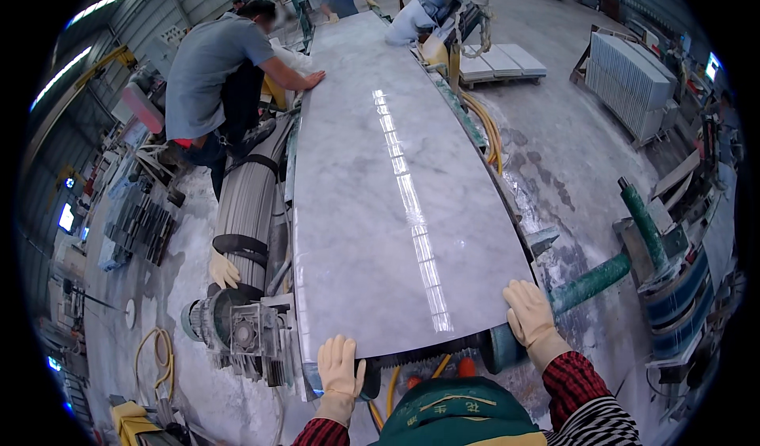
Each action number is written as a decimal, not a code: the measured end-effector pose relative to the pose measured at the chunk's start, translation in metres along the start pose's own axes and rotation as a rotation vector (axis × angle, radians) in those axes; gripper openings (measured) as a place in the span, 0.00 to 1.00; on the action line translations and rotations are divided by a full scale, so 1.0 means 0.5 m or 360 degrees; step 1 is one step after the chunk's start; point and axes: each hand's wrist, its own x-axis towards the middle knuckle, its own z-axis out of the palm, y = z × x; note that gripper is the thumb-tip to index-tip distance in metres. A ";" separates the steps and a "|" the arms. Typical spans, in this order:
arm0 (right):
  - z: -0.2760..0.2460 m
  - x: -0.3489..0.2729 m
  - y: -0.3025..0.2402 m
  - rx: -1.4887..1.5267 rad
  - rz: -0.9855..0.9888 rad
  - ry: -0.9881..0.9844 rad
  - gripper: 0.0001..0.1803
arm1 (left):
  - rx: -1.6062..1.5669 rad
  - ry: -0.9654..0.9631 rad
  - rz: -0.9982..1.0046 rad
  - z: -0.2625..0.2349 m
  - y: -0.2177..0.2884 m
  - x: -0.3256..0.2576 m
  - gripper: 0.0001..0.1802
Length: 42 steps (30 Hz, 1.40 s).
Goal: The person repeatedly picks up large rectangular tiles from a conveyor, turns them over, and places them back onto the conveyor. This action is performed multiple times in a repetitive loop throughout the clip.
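A long polished slab (348, 169) of pale grey marble, with darker veins and a bright strip of reflected light, stretches away from me. My left hand (339, 375), in a cream rubber glove, rests at its near left corner, fingers stretched out and thumb apart. At the near right corner my right hand (533, 319), gloved alike, lies with extended fingers over the edge. Both hands look open; their undersides are hidden. Beneath the slab's near end sits a dark roller (503, 349). A green apron (455, 410) covers my front.
A co-worker in grey (210, 74) leans over the slab's left side, one hand on it; another person (340, 1) stands at the far end. A motor (245, 327) and loose glove (224, 270) are left. Right are a green pipe (590, 284), yellow hoses (487, 133) and stacked slabs (629, 82).
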 end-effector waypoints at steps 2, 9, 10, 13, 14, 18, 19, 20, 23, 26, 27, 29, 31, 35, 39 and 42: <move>-0.003 -0.003 -0.002 0.0010 -0.0001 -0.0004 0.23 | -0.0016 -0.0005 -0.0008 -0.005 0.002 -0.007 0.35; 0.024 -0.026 0.012 -0.0049 -0.0044 0.0074 0.23 | 0.0085 0.0012 -0.0019 0.022 -0.004 -0.025 0.36; 0.023 -0.029 0.012 -0.0059 -0.0046 0.0099 0.23 | 0.0077 0.0005 -0.0019 0.025 -0.003 -0.026 0.37; 0.013 -0.029 0.003 0.0003 -0.0036 0.0132 0.23 | 0.0075 0.0032 0.0012 0.027 -0.007 -0.021 0.38; 0.019 -0.037 -0.004 -0.0022 -0.0043 0.0212 0.21 | 0.0087 0.0041 0.0024 0.022 -0.008 -0.031 0.39; 0.041 -0.054 -0.004 -0.0108 0.0067 0.0269 0.22 | 0.0121 -0.0004 0.0046 0.020 -0.011 -0.029 0.41; 0.057 -0.063 -0.003 -0.0116 0.0109 0.0295 0.22 | 0.0125 -0.0020 0.0037 0.020 -0.009 -0.030 0.41; 0.061 -0.065 -0.007 -0.0120 0.0151 0.0320 0.22 | 0.0132 -0.0036 0.0027 0.020 -0.007 -0.033 0.42; 0.058 -0.067 -0.010 -0.0039 0.0197 0.0268 0.21 | 0.0145 -0.0065 0.0019 0.019 -0.005 -0.038 0.44; 0.061 -0.070 -0.016 -0.0051 0.0199 0.0314 0.21 | 0.0130 -0.0072 0.0029 0.013 -0.002 -0.040 0.46; 0.060 -0.072 -0.017 -0.0043 0.0194 0.0312 0.21 | 0.0123 -0.0073 0.0031 0.008 0.001 -0.039 0.47; 0.051 -0.075 -0.018 -0.0021 0.0187 0.0314 0.21 | 0.0140 -0.0099 0.0034 -0.007 0.023 -0.023 0.47; 0.043 -0.072 -0.023 -0.0004 0.0210 0.0275 0.21 | 0.0102 -0.0182 0.0072 -0.026 0.043 0.013 0.48; 0.046 -0.076 -0.023 -0.0037 0.0221 0.0309 0.21 | -0.0001 -0.0359 0.0280 -0.031 0.079 0.100 0.51; 0.026 -0.070 -0.028 0.0041 0.0233 0.0228 0.21 | -0.0015 -0.0342 0.0421 -0.008 0.119 0.154 0.48; 0.021 -0.068 -0.027 0.0050 0.0263 0.0175 0.21 | 0.0027 -0.0219 0.0470 0.012 0.122 0.162 0.47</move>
